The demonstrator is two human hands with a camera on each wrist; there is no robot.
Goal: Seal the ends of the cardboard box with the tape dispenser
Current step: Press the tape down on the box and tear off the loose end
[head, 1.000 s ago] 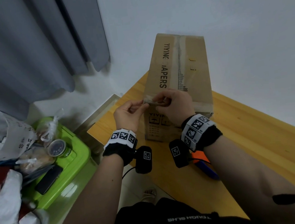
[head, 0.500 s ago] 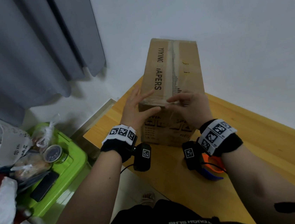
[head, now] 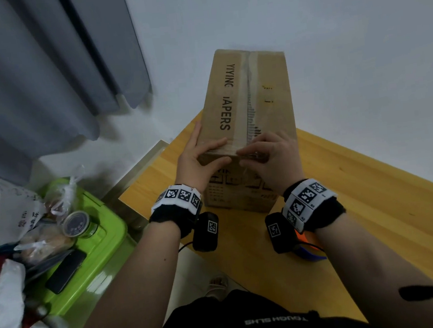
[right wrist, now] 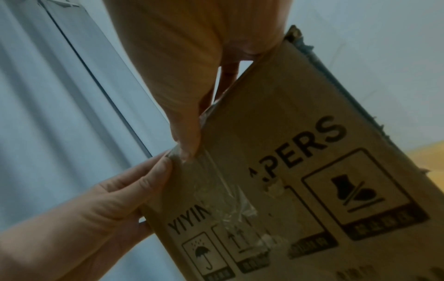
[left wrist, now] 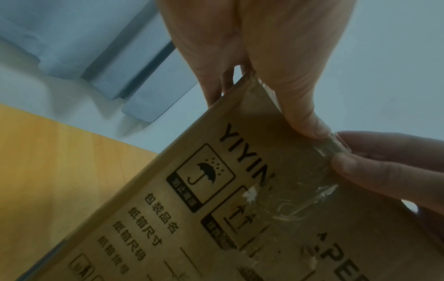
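A tall brown cardboard box [head: 264, 99] with black print stands on the wooden table [head: 376, 199], an old tape seam running along its top. My left hand [head: 218, 151] straddles the near top edge, straight fingers on top and thumb flat on the near face. There the thumb presses a clear tape strip [left wrist: 300, 190]. My right hand [head: 247, 156] has curled fingers and pinches the tape [right wrist: 216, 180] over the same edge. The orange and blue tape dispenser [head: 307, 248] lies on the table under my right wrist, mostly hidden.
A green lidded bin [head: 103, 244] stands left of the table with a jar [head: 76, 224], a black phone [head: 65, 271] and plastic bags on it. Grey curtains [head: 36, 63] hang at the left. A white wall is close behind the box.
A second ago both hands held a short tape piece in the air before the box. They have laid it over the near top edge and now press it down.
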